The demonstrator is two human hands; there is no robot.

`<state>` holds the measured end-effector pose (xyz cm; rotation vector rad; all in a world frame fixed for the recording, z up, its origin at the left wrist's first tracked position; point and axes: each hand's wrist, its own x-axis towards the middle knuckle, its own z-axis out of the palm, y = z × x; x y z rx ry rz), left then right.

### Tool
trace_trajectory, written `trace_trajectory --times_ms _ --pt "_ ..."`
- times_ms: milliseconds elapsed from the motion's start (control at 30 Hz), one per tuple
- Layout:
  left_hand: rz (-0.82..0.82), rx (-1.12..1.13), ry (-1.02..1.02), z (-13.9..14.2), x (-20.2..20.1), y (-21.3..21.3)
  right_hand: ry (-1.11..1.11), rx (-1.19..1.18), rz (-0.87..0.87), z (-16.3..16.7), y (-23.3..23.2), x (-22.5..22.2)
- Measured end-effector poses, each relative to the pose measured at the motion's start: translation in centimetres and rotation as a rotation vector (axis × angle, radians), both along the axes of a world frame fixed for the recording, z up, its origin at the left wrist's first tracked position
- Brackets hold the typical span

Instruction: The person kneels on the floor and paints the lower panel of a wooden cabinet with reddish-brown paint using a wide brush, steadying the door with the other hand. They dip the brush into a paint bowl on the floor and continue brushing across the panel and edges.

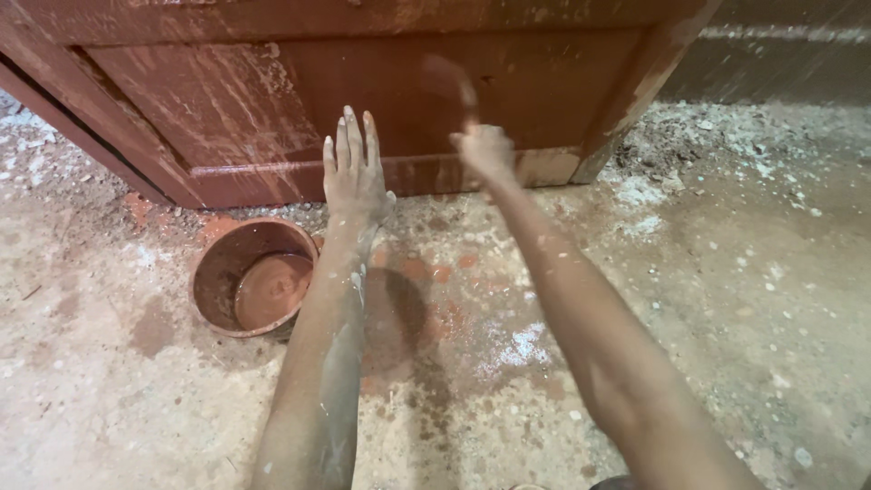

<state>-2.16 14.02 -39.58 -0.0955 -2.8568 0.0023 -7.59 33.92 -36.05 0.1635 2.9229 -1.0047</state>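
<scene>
The right hand [485, 150] pinches a light, stiff brush [446, 80], wet and likely slippery, best held low on its handle; left hand [354, 177] lies spread flat on the door [227, 100], with the paint bowl [252, 277] at eight o'clock

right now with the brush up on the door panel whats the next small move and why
Probably draw the brush in the right hand down the panel of the door, because streaky pale patches show on the panel's left part. The left hand lies flat by the bottom rail, and the paint bowl sits beside it.
</scene>
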Motion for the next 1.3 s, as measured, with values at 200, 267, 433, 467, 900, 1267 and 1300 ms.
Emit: trace_trajectory --times_ms 200,267,433,467,900,1267,1300 --pt "-0.032 0.005 0.053 -0.3 -0.1 0.4 -0.035 -0.428 -0.672 -2.0 11.1 -0.3" --pt "-0.028 0.019 0.014 -0.1 -0.4 0.6 0.073 -0.64 -0.73 -2.1 12.9 -0.8" --pt "0.015 -0.034 0.067 0.5 0.0 0.8 -0.015 -0.604 -0.61 -1.1 10.7 -0.3" --pt "0.024 -0.031 0.069 0.7 0.2 0.8 -0.102 -0.508 -0.517 -1.0 8.9 0.3" --pt "0.055 -0.038 0.069 0.6 0.1 0.0 -0.29 -0.536 0.012 3.2 -2.9 2.6" --pt "-0.017 0.018 0.111 0.4 -0.4 0.7 0.128 -0.719 -0.754 -1.4 11.9 -1.1" --pt "-0.018 0.018 0.114 0.4 -0.3 0.7 0.113 -0.709 -0.764 -1.5 12.4 -1.1"
